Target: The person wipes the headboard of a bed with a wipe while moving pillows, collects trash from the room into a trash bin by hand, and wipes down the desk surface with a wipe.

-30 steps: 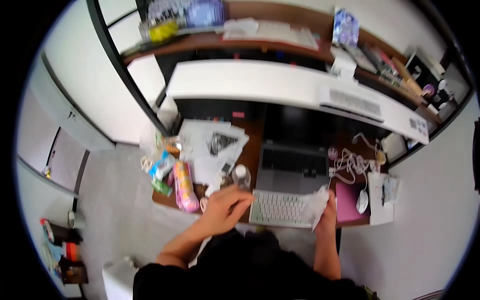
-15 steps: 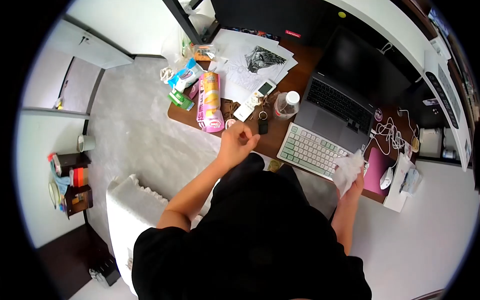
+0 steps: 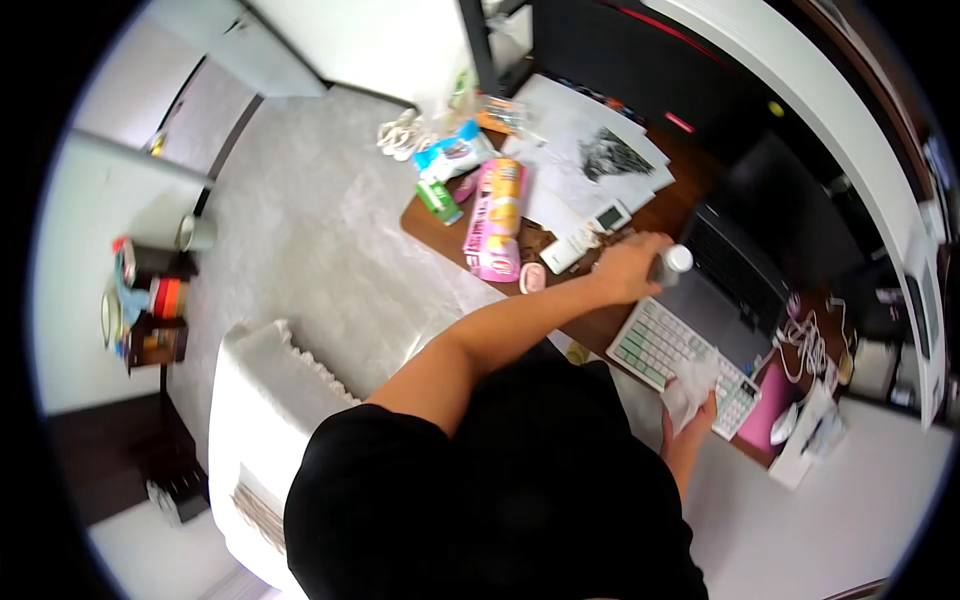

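My left hand reaches across the desk, its fingers wrapped against the side of a clear plastic bottle with a white cap. Part of the bottle is hidden by the hand. In my right hand is a crumpled white tissue, held over the front of the pale green and white keyboard. Behind the keyboard sits an open laptop. Left of my left hand lies a white remote control, near a pink and yellow snack pack.
Sheets of paper with a drawing lie at the back of the desk. A blue and white packet and a green box are at its left end. White cables, a pink pad and a mouse are at the right.
My left hand has moved right and forward from above the desk's front edge to the bottle. My right hand still holds the tissue. The camera view has shifted and turned.
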`<state>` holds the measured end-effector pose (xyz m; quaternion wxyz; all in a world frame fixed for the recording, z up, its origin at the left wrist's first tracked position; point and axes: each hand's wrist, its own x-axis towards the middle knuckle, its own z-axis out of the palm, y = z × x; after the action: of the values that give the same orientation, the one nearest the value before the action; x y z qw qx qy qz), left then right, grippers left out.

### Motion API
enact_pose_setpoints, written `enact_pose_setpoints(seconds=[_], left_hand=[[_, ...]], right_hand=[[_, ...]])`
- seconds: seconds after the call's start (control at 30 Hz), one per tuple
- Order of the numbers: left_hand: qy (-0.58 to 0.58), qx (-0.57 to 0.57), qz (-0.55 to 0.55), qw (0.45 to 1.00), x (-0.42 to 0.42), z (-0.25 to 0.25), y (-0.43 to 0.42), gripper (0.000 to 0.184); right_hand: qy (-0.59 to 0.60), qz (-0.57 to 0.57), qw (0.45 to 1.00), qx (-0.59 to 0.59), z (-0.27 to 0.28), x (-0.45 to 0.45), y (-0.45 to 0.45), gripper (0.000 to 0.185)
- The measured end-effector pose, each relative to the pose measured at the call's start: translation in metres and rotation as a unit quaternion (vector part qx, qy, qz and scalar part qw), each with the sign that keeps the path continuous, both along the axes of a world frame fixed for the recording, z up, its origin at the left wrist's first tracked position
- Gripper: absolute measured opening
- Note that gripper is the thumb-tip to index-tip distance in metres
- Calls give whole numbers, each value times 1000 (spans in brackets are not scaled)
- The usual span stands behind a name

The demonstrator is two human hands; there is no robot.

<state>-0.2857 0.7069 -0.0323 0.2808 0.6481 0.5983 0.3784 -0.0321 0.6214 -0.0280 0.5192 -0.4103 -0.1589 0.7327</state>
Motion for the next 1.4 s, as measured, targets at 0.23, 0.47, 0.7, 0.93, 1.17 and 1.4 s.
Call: enact_pose_setpoints(seconds=[0.23,0.47,0.7,0.93,1.17,1.4], left_hand=[[-52,163,128,977,-39,71,-33,66],[-263,229,383,855,-120,122,-143,69],[-112,211,611,755,-214,105,-317,72],[-153,257,715,633,-339,100,-463,73],[-116,293,771,554,-473,71,-562,70],[-179,329,835,403,-649,31,-614,60]], right_hand=[[-84,47,995,-32,-20,22,15,31],[-95,237,967,14,11,-48,76,34],[5,422,903,86,21,-217,84,39],[-114,511,818,240,44,-469,-70,28],[38,660,751,8,23,-696,-133,26],[-36,731,682,11,-34,-924,-127,28]])
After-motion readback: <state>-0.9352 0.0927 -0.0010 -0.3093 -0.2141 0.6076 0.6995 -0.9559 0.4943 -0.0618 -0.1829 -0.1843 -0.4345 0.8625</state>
